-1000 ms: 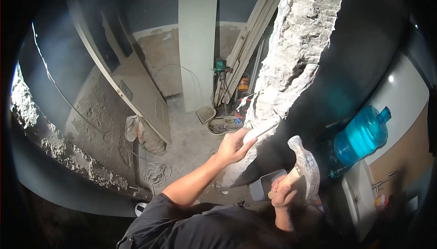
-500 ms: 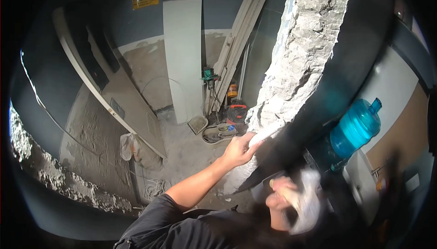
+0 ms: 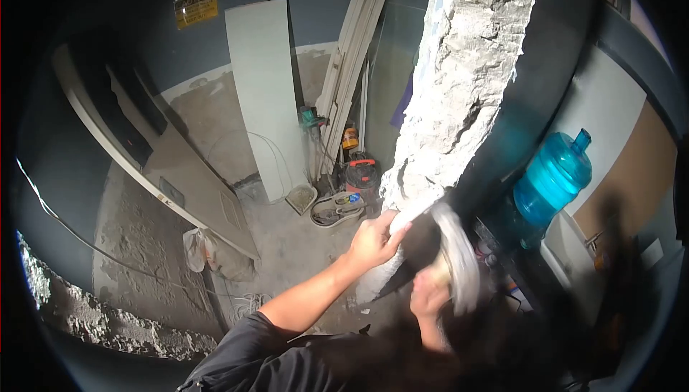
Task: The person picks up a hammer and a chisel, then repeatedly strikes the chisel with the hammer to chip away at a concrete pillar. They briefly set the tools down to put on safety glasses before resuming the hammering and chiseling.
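Note:
My left hand [image 3: 375, 241] is closed around a white bar-shaped tool [image 3: 410, 221], thumb along its side. The far end of this tool meets the lower part of the rough, broken wall edge [image 3: 466, 91], which shows bare grey masonry and white plaster. Lower and to the right, my right hand [image 3: 430, 293] grips a pale-handled hammer-like tool [image 3: 459, 259]. Its whitish head is smeared by motion into a curve that reaches up close to the white bar; I cannot tell its exact shape.
At right, a blue water jug [image 3: 552, 177] stands above a white sink [image 3: 567, 256]. Beyond the wall are a tub of tools [image 3: 337, 221], a red-and-black vacuum [image 3: 362, 172], leaning boards [image 3: 352, 62] and a pale panel [image 3: 260, 98]. A door [image 3: 194, 169] stands left.
My right hand has moved slightly left and up, its tool swinging closer to the white bar. My left hand keeps its grip on the bar. The whole view has shifted a little.

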A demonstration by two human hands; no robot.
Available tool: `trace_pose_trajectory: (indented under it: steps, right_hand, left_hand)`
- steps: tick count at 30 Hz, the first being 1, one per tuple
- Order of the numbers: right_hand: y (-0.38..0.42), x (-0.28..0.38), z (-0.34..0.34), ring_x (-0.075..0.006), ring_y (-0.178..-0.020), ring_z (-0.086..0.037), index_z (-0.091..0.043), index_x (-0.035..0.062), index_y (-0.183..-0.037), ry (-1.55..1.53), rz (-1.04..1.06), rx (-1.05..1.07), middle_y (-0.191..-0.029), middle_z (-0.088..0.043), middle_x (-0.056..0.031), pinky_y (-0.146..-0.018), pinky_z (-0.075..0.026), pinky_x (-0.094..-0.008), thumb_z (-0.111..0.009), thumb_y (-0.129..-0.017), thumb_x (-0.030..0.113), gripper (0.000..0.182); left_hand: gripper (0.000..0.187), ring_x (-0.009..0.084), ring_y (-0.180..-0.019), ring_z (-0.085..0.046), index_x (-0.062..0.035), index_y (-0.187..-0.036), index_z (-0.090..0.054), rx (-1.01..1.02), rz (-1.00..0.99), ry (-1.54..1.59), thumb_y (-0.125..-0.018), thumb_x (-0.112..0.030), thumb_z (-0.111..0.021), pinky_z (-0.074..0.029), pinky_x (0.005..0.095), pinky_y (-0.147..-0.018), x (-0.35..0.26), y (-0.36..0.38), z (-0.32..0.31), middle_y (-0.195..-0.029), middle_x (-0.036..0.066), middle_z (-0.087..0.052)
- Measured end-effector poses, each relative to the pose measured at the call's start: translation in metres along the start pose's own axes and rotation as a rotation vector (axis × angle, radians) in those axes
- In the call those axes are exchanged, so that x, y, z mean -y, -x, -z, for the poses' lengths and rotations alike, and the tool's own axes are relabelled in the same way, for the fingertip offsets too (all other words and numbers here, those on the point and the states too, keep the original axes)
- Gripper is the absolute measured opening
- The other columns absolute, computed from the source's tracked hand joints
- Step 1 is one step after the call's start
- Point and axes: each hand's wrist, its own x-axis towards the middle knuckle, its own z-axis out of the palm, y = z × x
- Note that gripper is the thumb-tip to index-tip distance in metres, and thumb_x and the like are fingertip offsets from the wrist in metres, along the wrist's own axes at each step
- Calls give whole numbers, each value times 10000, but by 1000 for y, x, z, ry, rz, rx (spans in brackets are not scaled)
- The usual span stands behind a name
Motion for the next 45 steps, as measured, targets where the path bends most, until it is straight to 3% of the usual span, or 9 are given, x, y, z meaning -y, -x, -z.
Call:
trace_pose_trajectory:
  steps: [4,8,24,26,29,37,39,40,45]
  right_hand:
    - [-18,38,6,-140,-564,-471,-509,-17,-946,-335,-398,31,-694,-496,-44,-497,-406,-284,-453,-1050,288,327]
    - [-38,51,7,-199,-577,-468,-397,-23,-1068,-507,330,-155,-797,-503,-138,-495,-415,-321,-421,-1041,329,354]
    - [-42,37,11,-201,-582,-474,-441,37,-983,-527,401,-142,-762,-525,-92,-537,-420,-325,-381,-1040,570,540]
    - [20,-48,24,-275,-605,-565,-518,-24,-1068,361,251,-2,-825,-590,-163,-554,-468,-376,-498,-1038,391,416]
    - [-7,12,23,-206,-589,-567,-628,-21,-949,-84,-380,120,-715,-599,-81,-559,-461,-308,-558,-1021,286,323]
    - [-39,31,16,-221,-598,-514,-419,-32,-997,-460,494,-36,-794,-519,-138,-513,-433,-311,-402,-1055,336,373]
    - [-25,17,22,-163,-589,-506,-492,-17,-1003,344,348,-58,-777,-544,-108,-516,-405,-272,-406,-1060,334,366]
    - [-23,21,17,-118,-553,-472,-529,-6,-948,-101,-437,229,-709,-516,-58,-496,-386,-258,-445,-1054,365,395]
    - [-33,55,28,-155,-540,-469,-473,-3,-844,-273,-46,-36,-686,-491,-76,-478,-372,-265,-389,-1061,345,419]
  left_hand:
    - [179,117,-495,-538,0,-1014,-664,2,36,-10,-946,-162,-695,-435,304,-489,1,0,-1,-623,99,-594]
    - [178,123,-521,-539,1,-1012,-667,-2,87,23,-951,-165,-688,-437,308,-502,-2,2,-4,-648,101,-601]
    - [223,77,-536,-440,10,-950,-655,-45,114,29,-969,-210,-681,-374,302,-484,-9,2,-5,-596,66,-522]
    - [228,77,-536,-439,9,-947,-654,-40,126,22,-971,-216,-680,-371,305,-484,-11,2,-4,-592,67,-517]
    - [256,75,-523,-397,1,-931,-648,-41,128,-8,-984,-249,-669,-354,315,-468,-8,2,-1,-563,60,-472]
    - [267,85,-503,-406,-4,-908,-650,-54,146,6,-986,-260,-667,-360,324,-465,-16,1,-3,-544,76,-446]
    - [263,86,-501,-412,-5,-912,-654,-59,137,15,-985,-257,-667,-364,325,-466,-12,3,-4,-546,84,-452]
    - [256,89,-499,-413,-4,-918,-657,-62,122,1,-983,-251,-670,-368,324,-466,-10,1,-4,-547,89,-457]
    - [247,98,-489,-418,1,-930,-663,-76,107,-10,-975,-241,-678,-374,321,-466,-13,2,-4,-546,99,-472]
